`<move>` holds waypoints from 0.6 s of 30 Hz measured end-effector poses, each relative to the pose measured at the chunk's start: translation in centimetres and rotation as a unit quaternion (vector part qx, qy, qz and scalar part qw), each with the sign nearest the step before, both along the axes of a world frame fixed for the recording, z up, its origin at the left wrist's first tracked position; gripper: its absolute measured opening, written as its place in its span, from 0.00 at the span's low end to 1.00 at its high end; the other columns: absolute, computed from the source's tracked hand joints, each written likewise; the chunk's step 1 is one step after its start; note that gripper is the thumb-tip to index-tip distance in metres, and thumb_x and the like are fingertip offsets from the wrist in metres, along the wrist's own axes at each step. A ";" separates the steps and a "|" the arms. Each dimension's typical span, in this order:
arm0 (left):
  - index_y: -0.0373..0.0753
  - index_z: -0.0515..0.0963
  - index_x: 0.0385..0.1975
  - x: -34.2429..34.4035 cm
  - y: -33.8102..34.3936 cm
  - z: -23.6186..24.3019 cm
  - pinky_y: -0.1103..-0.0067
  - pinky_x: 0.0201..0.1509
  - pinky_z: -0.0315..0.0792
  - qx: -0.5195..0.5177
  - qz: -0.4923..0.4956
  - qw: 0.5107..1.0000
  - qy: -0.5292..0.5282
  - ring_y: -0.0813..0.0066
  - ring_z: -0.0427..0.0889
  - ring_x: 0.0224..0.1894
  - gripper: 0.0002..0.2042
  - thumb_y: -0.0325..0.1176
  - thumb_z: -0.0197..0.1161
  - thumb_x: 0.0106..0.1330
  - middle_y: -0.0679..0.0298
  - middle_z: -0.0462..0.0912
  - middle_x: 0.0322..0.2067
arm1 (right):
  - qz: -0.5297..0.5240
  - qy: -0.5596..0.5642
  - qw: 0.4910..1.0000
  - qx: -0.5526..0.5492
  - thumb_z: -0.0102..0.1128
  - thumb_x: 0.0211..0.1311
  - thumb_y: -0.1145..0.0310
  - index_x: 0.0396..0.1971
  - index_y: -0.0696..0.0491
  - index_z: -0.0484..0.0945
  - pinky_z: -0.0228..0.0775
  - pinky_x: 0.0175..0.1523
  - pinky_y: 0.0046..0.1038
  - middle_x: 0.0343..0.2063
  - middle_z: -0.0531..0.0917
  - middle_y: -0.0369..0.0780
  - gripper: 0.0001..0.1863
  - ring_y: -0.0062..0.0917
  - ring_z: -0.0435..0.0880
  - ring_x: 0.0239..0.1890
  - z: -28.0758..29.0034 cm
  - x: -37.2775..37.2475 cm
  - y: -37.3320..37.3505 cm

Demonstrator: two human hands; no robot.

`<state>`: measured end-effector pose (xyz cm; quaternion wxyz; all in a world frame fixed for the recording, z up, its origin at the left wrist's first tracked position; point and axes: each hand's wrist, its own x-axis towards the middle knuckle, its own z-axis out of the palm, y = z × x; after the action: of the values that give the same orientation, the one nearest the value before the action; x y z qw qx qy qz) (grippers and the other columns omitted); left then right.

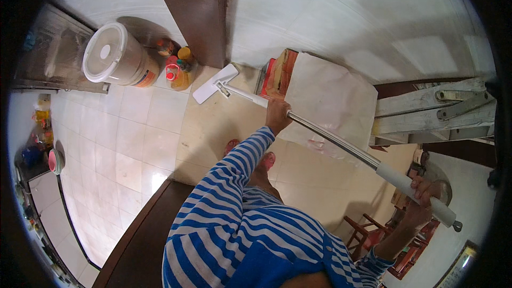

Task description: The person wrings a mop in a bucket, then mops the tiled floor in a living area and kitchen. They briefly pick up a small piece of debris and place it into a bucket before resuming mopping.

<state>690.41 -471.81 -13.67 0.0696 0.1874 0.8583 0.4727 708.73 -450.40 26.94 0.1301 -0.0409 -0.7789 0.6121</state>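
I hold a flat mop (333, 140) slantwise across my front, its pole running from upper left to lower right. My left hand (278, 116) is wrapped round the metal pole near its white lower section. Farther up, my right hand (423, 192) grips the pale grey sleeve at the handle end. The white rectangular mop head (216, 84) rests on the tiled floor, close to a dark door frame and several bottles. Any cloth under the head is hidden.
A lidded white bucket (120, 56) and oil bottles (178, 73) stand at the upper left. A covered stack (330, 93) lies beyond the pole against the wall. A folded ladder (432, 109) juts in at right, above small red wooden chairs (368, 234). Dark wood (141, 234) rises at lower left.
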 end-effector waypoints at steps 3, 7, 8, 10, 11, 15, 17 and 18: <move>0.40 0.74 0.11 0.1 1.2 -0.1 0.66 0.36 0.65 0.061 -0.008 0.989 0.132 0.56 0.75 0.29 0.05 0.30 0.63 0.34 0.57 0.76 0.18 | -0.003 0.019 1.000 -0.017 0.57 0.56 0.68 0.21 0.49 0.65 0.59 0.47 0.32 0.21 0.66 0.33 0.10 0.23 0.66 0.32 -0.2 0.3 1.0; 0.39 0.77 0.15 0.7 3.0 -0.5 0.66 0.34 0.66 -0.127 -0.130 0.982 0.053 0.55 0.75 0.23 0.09 0.33 0.62 0.31 0.56 0.76 0.16 | -0.112 0.007 0.989 -0.093 0.57 0.56 0.69 0.22 0.50 0.66 0.60 0.48 0.32 0.21 0.67 0.33 0.09 0.24 0.67 0.31 -1.4 2.9 1.9; 0.38 0.78 0.17 1.3 3.2 -0.5 0.67 0.35 0.67 -0.145 -0.144 0.976 0.075 0.55 0.76 0.24 0.10 0.34 0.62 0.30 0.56 0.76 0.16 | -0.170 0.005 0.980 -0.103 0.58 0.55 0.70 0.22 0.50 0.66 0.61 0.49 0.34 0.21 0.68 0.34 0.09 0.24 0.67 0.30 -1.8 4.2 1.7; 0.39 0.78 0.17 2.0 4.0 -0.7 0.68 0.35 0.68 -0.066 -0.197 0.978 0.037 0.55 0.76 0.24 0.09 0.34 0.62 0.32 0.56 0.76 0.15 | -0.248 -0.002 0.962 -0.115 0.58 0.54 0.71 0.24 0.51 0.67 0.63 0.47 0.33 0.21 0.69 0.34 0.08 0.24 0.69 0.31 -1.9 6.9 1.6; 0.39 0.78 0.17 2.4 4.4 -0.8 0.68 0.35 0.68 -0.062 -0.230 0.971 0.001 0.55 0.76 0.24 0.09 0.34 0.62 0.33 0.56 0.76 0.15 | -0.268 -0.009 0.956 -0.119 0.57 0.56 0.70 0.26 0.52 0.68 0.65 0.44 0.31 0.21 0.69 0.34 0.07 0.26 0.71 0.34 -1.8 8.4 1.6; 0.39 0.78 0.19 5.9 4.6 0.1 0.71 0.38 0.68 -0.142 -0.315 0.938 -0.026 0.58 0.77 0.25 0.10 0.34 0.61 0.34 0.58 0.77 0.16 | -0.357 -0.014 0.930 -0.081 0.57 0.56 0.70 0.30 0.54 0.70 0.70 0.40 0.32 0.22 0.71 0.35 0.07 0.28 0.73 0.38 -1.7 13.2 1.8; 0.39 0.78 0.19 7.9 4.1 1.1 0.70 0.37 0.68 -0.133 -0.267 0.955 -0.001 0.58 0.76 0.23 0.09 0.33 0.61 0.34 0.58 0.77 0.16 | -0.316 -0.006 0.946 -0.076 0.58 0.54 0.69 0.29 0.54 0.69 0.67 0.42 0.32 0.21 0.70 0.34 0.07 0.27 0.73 0.35 -0.8 13.6 1.9; 0.39 0.79 0.19 8.5 3.8 1.6 0.70 0.37 0.67 -0.133 -0.265 0.954 -0.036 0.58 0.75 0.24 0.10 0.33 0.61 0.33 0.57 0.78 0.17 | -0.297 -0.003 0.952 -0.075 0.58 0.54 0.69 0.29 0.54 0.69 0.66 0.44 0.33 0.20 0.70 0.34 0.08 0.27 0.73 0.34 -0.2 13.2 1.8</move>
<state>698.93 -468.03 -12.03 0.2478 0.3798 0.8298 0.3254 721.92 -448.58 26.75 0.3003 -0.2819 -0.6836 0.6025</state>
